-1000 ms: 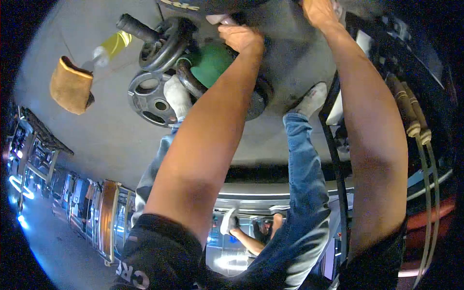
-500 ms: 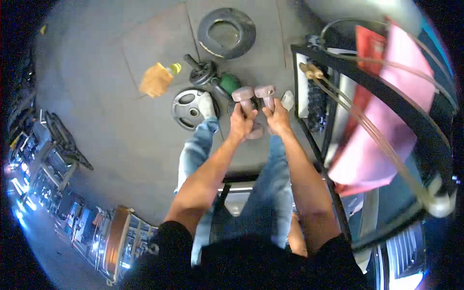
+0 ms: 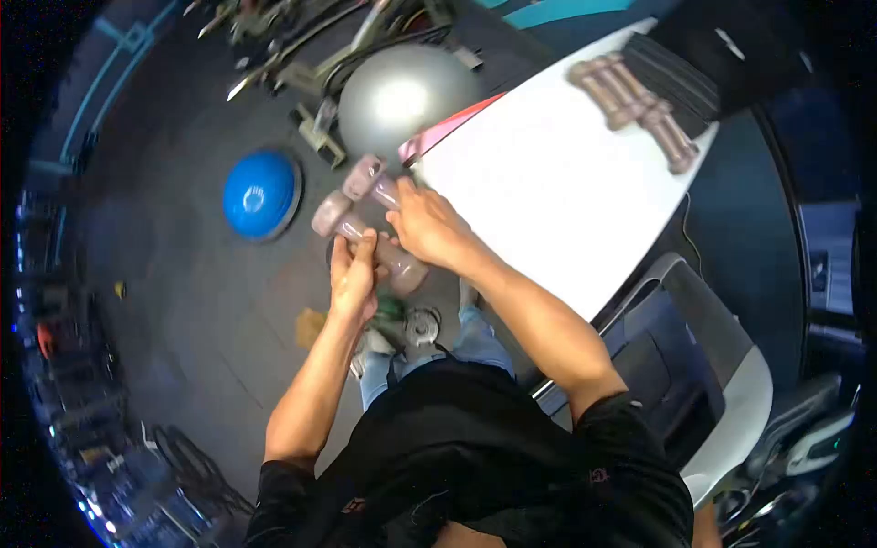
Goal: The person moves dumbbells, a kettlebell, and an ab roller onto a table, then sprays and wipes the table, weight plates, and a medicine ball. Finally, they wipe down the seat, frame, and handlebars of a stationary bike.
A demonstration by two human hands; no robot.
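My left hand (image 3: 354, 279) is wrapped round a pinkish-grey dumbbell (image 3: 331, 214), gripping it near its handle; its other end shows beyond my fingers. In my right hand (image 3: 431, 226) is a matching dumbbell (image 3: 365, 177), its far head pointing up and left. The two dumbbells are side by side, very close together, in front of my body. Just right of my right hand lies the white table top (image 3: 539, 192). Several similar dumbbells (image 3: 632, 108) rest at its far right end beside a dark ribbed item (image 3: 674, 78).
A silver exercise ball (image 3: 402, 105) and a blue half-ball balance trainer (image 3: 258, 194) are on the floor ahead. A chair (image 3: 754, 388) stands by the table on my right. By my feet are a weight plate (image 3: 422, 326), something green (image 3: 391, 310) and a tan item (image 3: 311, 327).
Both dumbbells have come up from low near the floor, still in my hands. My view has risen and turned, so the table top, balance trainer and more dumbbells now show.
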